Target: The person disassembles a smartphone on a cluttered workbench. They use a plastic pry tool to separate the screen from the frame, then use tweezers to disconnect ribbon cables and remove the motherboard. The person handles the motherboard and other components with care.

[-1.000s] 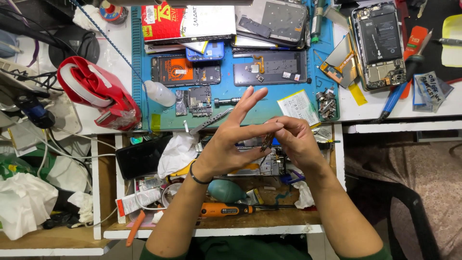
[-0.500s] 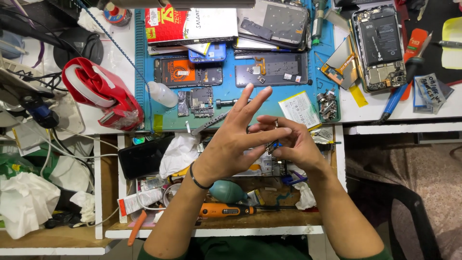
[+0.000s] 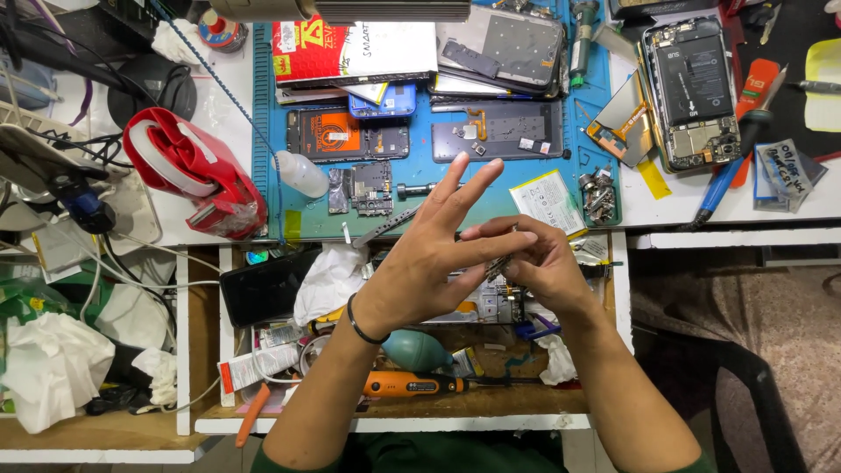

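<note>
Two hands meet above the open drawer [image 3: 210, 350], pinching one small thin metal piece [image 3: 501, 261] between them; what it is cannot be told. Right hand [image 3: 536, 263] is curled narrow around it, fingertips pressed. Left hand [image 3: 438, 254] grips with thumb and one finger, other three fingers fanned straight. One black band [image 3: 361, 326] circles the left wrist. Below: one orange electric screwdriver [image 3: 410, 384], one teal rubber blower [image 3: 419, 350]. Beyond, one blue ribbed mat [image 3: 272, 123] carries several opened phones, one white battery [image 3: 547, 201].

Two hands [image 3: 438, 263], one orange screwdriver [image 3: 412, 384], one blue mat [image 3: 272, 131]
</note>
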